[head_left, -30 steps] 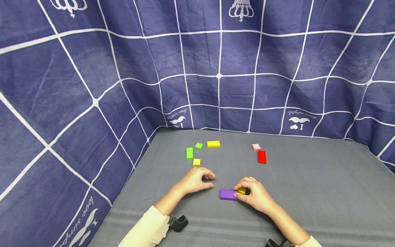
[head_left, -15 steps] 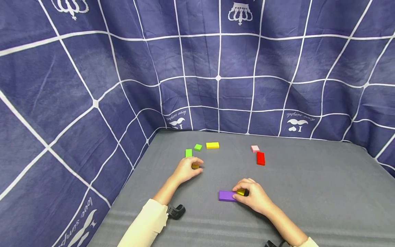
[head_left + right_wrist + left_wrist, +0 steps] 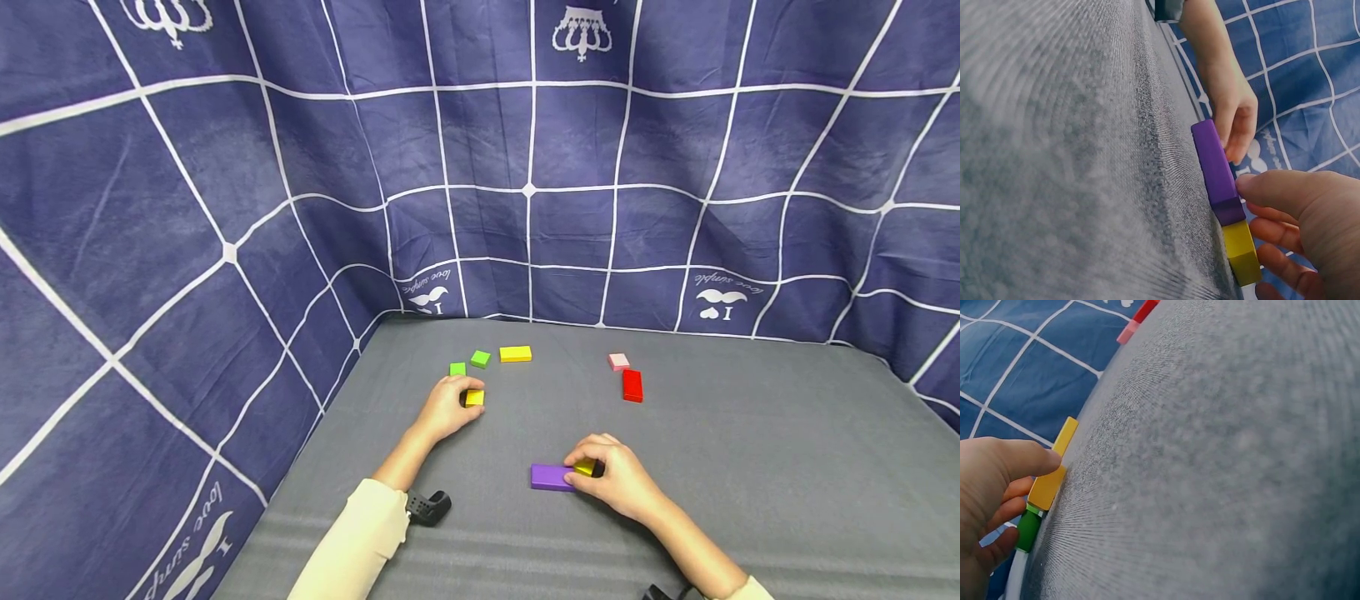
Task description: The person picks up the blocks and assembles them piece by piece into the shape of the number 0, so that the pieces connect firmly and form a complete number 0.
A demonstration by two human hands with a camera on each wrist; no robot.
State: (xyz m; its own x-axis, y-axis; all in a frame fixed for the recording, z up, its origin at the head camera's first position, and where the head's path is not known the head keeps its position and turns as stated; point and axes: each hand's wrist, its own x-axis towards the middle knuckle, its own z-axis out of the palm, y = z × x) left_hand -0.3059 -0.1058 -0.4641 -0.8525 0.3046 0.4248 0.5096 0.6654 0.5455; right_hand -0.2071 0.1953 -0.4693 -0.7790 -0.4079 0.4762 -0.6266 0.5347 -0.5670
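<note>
My left hand [image 3: 442, 408] is at a small yellow block [image 3: 476, 398], its thumb and forefinger on either side of it. In the left wrist view the thumb overlaps this yellow block [image 3: 1047, 489]. My right hand [image 3: 617, 477] pinches the right end of a long purple block [image 3: 551, 477] lying on the grey table surface. Another small yellow block [image 3: 584, 468] sits against that end, beneath the curved fingers. The right wrist view has the purple block [image 3: 1216, 172] and yellow block [image 3: 1241, 253] end to end, with the thumb at the purple edge.
Beyond the left hand lie a green block [image 3: 457, 369], partly hidden, a small green block [image 3: 480, 359] and a long yellow block [image 3: 515, 354]. A pink block [image 3: 618, 361] and a red block [image 3: 632, 386] lie farther right. A blue checked curtain [image 3: 570, 225] borders the table.
My left hand has moved away from me and to the left, from above the table to the small yellow block. The right hand stays at the purple block.
</note>
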